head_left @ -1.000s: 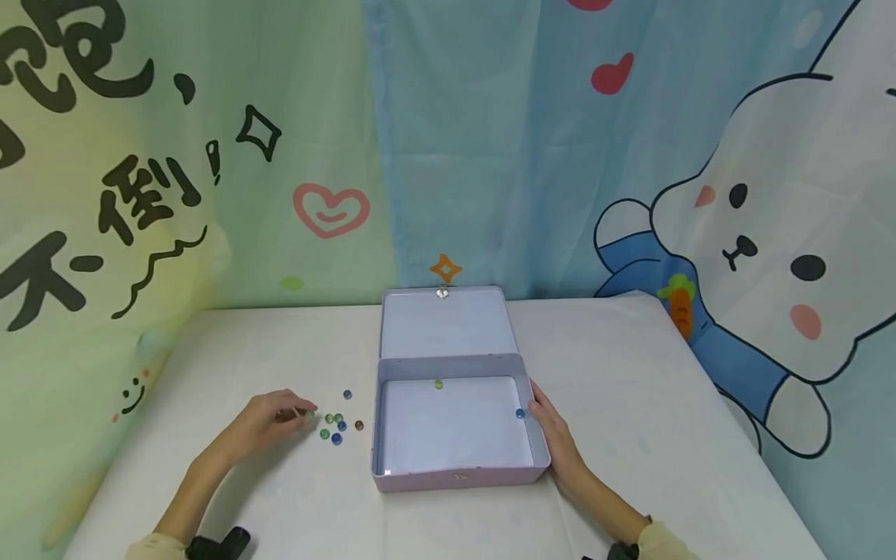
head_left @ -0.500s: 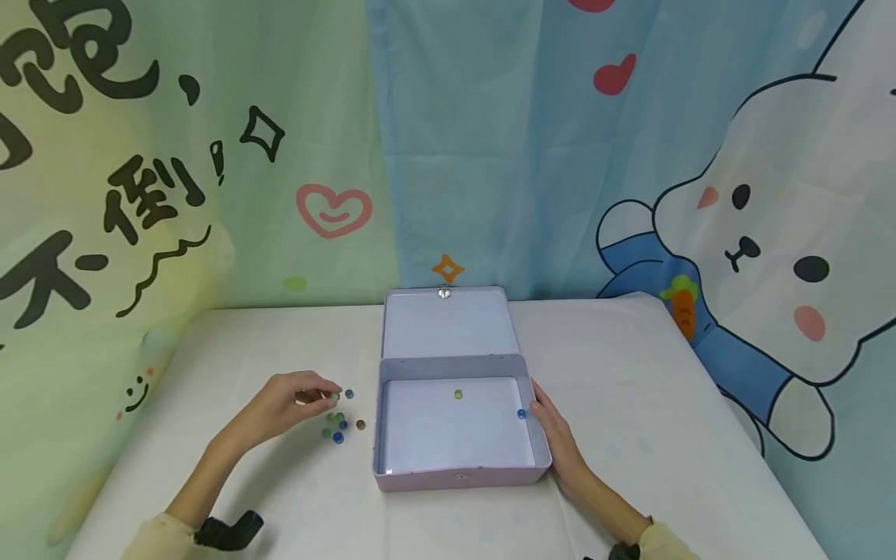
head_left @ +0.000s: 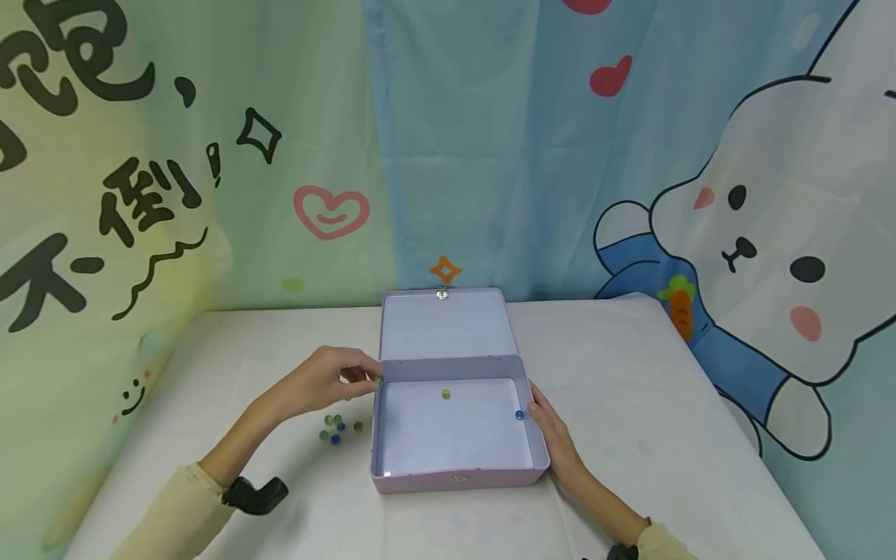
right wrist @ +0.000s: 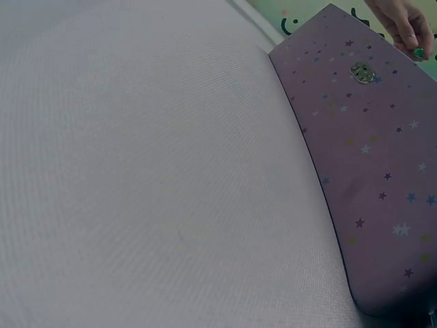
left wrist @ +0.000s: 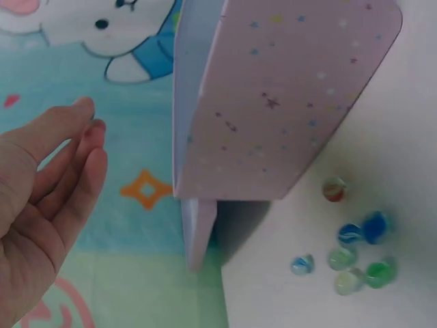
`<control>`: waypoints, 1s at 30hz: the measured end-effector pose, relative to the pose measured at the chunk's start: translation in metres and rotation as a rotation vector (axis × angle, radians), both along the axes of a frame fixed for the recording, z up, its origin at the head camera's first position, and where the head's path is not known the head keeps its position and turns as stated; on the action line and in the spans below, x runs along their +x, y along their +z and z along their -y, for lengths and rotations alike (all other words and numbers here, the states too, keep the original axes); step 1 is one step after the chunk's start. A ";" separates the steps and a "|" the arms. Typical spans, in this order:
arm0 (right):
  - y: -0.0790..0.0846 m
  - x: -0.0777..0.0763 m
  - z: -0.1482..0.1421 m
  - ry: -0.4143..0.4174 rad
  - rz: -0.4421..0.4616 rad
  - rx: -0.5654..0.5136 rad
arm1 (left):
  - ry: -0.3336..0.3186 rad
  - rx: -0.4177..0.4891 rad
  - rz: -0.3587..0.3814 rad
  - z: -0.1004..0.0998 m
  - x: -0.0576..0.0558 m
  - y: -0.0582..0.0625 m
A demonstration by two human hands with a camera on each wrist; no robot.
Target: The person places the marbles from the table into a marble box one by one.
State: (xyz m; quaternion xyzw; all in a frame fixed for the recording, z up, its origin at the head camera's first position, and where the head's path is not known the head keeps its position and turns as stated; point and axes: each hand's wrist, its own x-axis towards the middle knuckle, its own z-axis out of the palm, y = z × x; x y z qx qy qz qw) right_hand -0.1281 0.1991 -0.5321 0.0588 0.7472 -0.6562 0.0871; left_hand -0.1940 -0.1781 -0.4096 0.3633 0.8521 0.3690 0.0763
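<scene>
My left hand pinches a green marble between thumb and fingertips, raised at the left wall of the box. The box is pinkish-purple with small stars outside and a pale inside; its lid is tipped back. Inside lie a yellow-green marble toward the back and a blue marble by the right wall. My right hand rests against the box's right side, fingers along the wall. Several loose marbles sit on the table left of the box, among them a brown-red marble and a green marble.
A white cloth covers the table. Behind it hangs a printed curtain with a cartoon rabbit and hearts. A metal clasp is on the front of the box.
My left hand has lifted the green marble and carried it rightward from beside the loose marbles to the box's left wall. The yellow-green marble inside has shifted slightly. My right hand stays put.
</scene>
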 end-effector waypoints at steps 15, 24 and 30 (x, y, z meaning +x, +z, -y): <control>0.002 0.001 -0.001 0.008 -0.002 -0.005 | -0.188 -0.091 0.020 -0.068 -0.028 0.022; 0.002 0.001 0.001 0.012 -0.003 -0.013 | -0.289 -0.132 -0.025 -0.108 -0.045 0.017; 0.001 0.001 0.001 0.010 0.018 -0.014 | -0.356 -0.174 -0.037 -0.132 -0.050 0.006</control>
